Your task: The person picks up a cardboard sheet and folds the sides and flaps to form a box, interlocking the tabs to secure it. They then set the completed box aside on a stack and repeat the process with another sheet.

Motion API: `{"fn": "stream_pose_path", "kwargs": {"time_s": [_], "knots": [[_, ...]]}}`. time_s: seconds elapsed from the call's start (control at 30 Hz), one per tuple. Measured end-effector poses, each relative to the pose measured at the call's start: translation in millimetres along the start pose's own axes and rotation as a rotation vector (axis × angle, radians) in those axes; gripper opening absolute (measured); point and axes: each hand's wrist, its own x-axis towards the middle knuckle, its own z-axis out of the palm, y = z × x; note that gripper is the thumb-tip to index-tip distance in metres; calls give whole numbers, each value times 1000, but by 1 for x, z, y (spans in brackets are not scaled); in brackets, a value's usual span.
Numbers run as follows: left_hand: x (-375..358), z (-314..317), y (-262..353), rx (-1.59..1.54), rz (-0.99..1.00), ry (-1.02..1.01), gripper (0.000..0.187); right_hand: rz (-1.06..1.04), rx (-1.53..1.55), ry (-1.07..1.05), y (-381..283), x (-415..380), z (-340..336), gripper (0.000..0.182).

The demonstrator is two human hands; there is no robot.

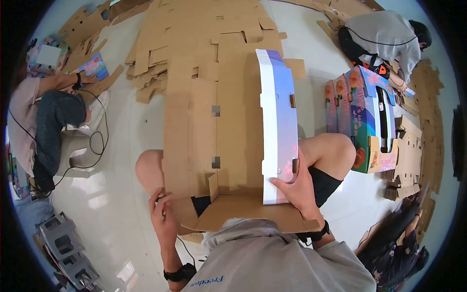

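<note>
A partly folded cardboard box [238,121] lies across my lap with its plain brown inside facing up. On its right, a side panel [283,126] stands raised, white along the edge and printed blue and pink outside. My right hand [297,191] grips this panel near its lower end, thumb on the white edge and fingers on the printed face. At the box's lower left corner, my left hand [163,214] has its bent fingers against the brown flap [189,207]. A wide brown flap [248,214] curves up nearest my body.
Stacked flat cardboard [194,19] extends ahead. Printed carry boxes [362,117] stand right, beside a cardboard stack [407,155]. People sit at left [58,112] and upper right [384,39]; another person [394,253] is lower right. Grey plastic stools [65,248] lie lower left.
</note>
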Motion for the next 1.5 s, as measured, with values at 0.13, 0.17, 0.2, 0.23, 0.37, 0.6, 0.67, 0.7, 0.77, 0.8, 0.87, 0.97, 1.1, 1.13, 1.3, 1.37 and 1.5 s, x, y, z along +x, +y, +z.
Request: {"fn": "stream_pose_path", "kwargs": {"time_s": [0.13, 0.17, 0.2, 0.23, 0.37, 0.6, 0.67, 0.7, 0.77, 0.8, 0.87, 0.97, 1.1, 1.13, 1.3, 1.37, 1.5], "knots": [[7, 3, -9, -465, -52, -130, 35, 6, 210, -13, 17, -2, 3, 111], [5, 7, -9, -396, 2, -123, 32, 9, 194, -8, 21, -3, 0, 111], [4, 15, -2, -326, 57, -116, 30, 11, 180, -4, 21, -3, -3, 111], [3, 19, 2, -253, 111, -112, 28, 18, 166, 2, 21, -4, -4, 111], [14, 9, -24, 261, 267, -34, 5, -9, 236, -60, 27, -4, -9, 113], [-6, 25, -5, 200, 371, 24, 35, -45, 240, -163, 41, 3, -10, 112], [-22, 22, 4, 418, 576, -144, 23, 13, 203, -224, 30, 1, -14, 109], [-27, 22, 8, 446, 687, -182, 21, -14, 177, -247, 27, 1, -15, 109], [-34, 23, 49, 497, 930, -272, 26, -58, 129, -291, 25, -1, -17, 109], [-36, 30, 74, 521, 1058, -330, 32, -39, 130, -327, 22, -3, -16, 109], [-31, 51, 82, 653, 1212, -492, 41, -36, 84, -333, 26, -13, -9, 109], [-29, 90, 73, 805, 1354, -749, 48, -65, 21, -280, 33, -36, 4, 110], [-29, 131, 36, 716, 1468, -769, 59, -199, 18, -142, 52, -70, 8, 106], [-31, 129, 35, 713, 1448, -820, 56, -209, 30, -112, 53, -74, 9, 104], [-34, 128, 39, 651, 1439, -668, 55, -198, 401, -113, 78, -55, 21, 69], [-37, 127, 39, 624, 1427, -659, 56, -194, 373, -105, 77, -52, 19, 61], [-42, 122, 37, 590, 1421, -656, 52, -226, 259, -108, 54, -56, 13, 58]]}}
